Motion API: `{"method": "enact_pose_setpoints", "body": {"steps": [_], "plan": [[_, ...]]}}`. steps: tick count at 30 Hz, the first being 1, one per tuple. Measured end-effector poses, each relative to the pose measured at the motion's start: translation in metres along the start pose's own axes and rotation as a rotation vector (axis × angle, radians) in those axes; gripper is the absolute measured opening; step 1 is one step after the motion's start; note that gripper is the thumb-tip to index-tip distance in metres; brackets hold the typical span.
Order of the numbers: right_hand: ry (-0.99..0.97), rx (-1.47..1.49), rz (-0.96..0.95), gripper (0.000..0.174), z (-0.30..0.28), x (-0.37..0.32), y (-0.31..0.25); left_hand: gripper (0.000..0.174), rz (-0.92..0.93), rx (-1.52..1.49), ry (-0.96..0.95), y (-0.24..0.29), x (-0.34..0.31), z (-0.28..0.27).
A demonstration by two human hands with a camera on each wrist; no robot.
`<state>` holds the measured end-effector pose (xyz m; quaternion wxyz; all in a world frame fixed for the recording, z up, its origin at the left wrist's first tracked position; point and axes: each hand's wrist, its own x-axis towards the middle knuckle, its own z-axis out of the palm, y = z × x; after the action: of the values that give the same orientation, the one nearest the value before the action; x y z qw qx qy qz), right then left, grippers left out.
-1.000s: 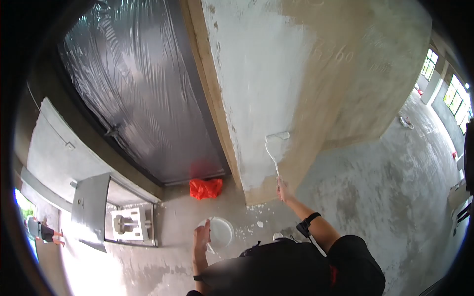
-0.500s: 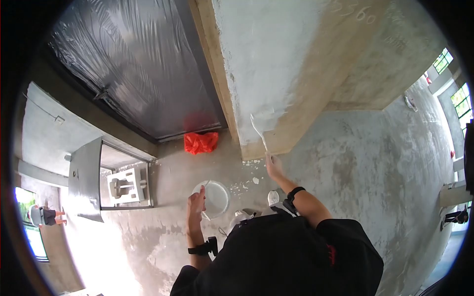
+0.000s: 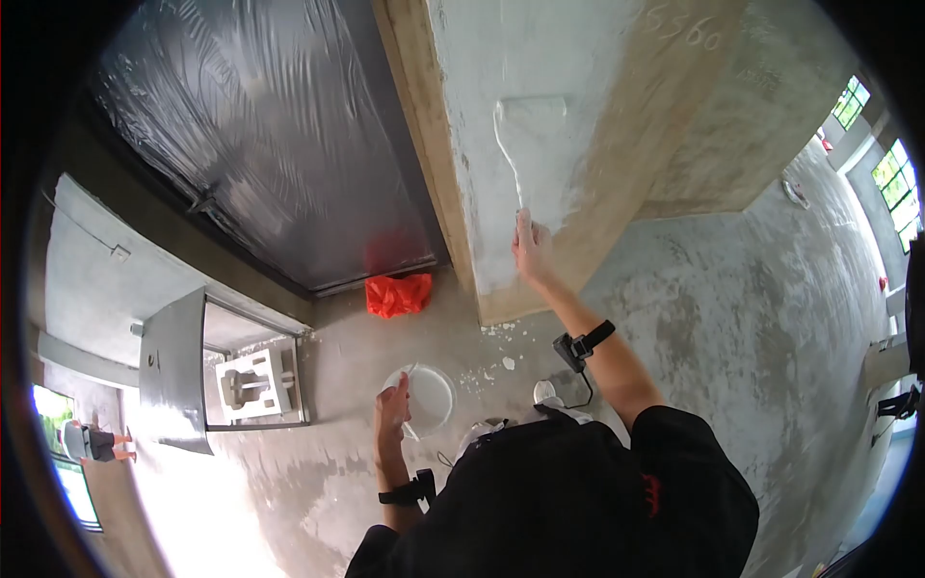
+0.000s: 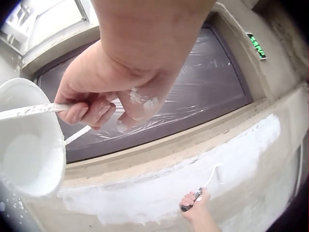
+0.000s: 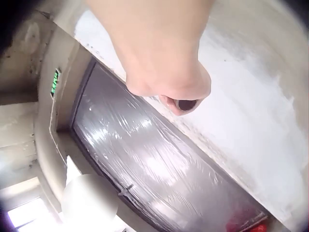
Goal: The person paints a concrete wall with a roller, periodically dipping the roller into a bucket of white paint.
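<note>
My right hand (image 3: 530, 249) grips the handle of a paint roller (image 3: 518, 178), its arm up in front of me. The roller's head (image 3: 535, 109) lies against the white-painted strip of wall (image 3: 559, 53). In the right wrist view the dark end of the roller handle (image 5: 186, 104) pokes out of the fist. Low on the left, my left hand (image 3: 392, 409) holds a white bucket (image 3: 451, 397) by its handle (image 4: 29, 112), fingers curled round it. White paint shows inside the bucket, and white smears mark the left hand in its wrist view.
A door covered in plastic film (image 3: 279, 144) stands left of the painted wall, with a red plastic bag (image 3: 398, 296) at its foot. White splatters (image 3: 509, 363) dot the concrete floor. At the left is an open metal panel (image 3: 173, 371); farther off stands another person (image 3: 94, 442).
The roller first went down toward the wall's foot, then my right hand pushed it back up, higher than before. My left hand stays low, holding the bucket.
</note>
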<state>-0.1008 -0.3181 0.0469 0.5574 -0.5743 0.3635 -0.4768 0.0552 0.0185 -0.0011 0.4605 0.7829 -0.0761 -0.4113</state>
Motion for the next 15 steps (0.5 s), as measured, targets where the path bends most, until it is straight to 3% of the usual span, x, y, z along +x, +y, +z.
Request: {"method": "enact_pose_setpoints", "body": {"steps": [4,15], "plan": [[-0.055,-0.014,0.038,0.059,0.004,0.012,-0.081,0.048,0.05,-0.004,-0.03,0.004,0.004,-0.005],[-0.148,0.103,-0.141,0.059,0.033,0.083,-0.254,0.047,0.049,0.126,0.023,-0.001,0.028,-0.019]]}}
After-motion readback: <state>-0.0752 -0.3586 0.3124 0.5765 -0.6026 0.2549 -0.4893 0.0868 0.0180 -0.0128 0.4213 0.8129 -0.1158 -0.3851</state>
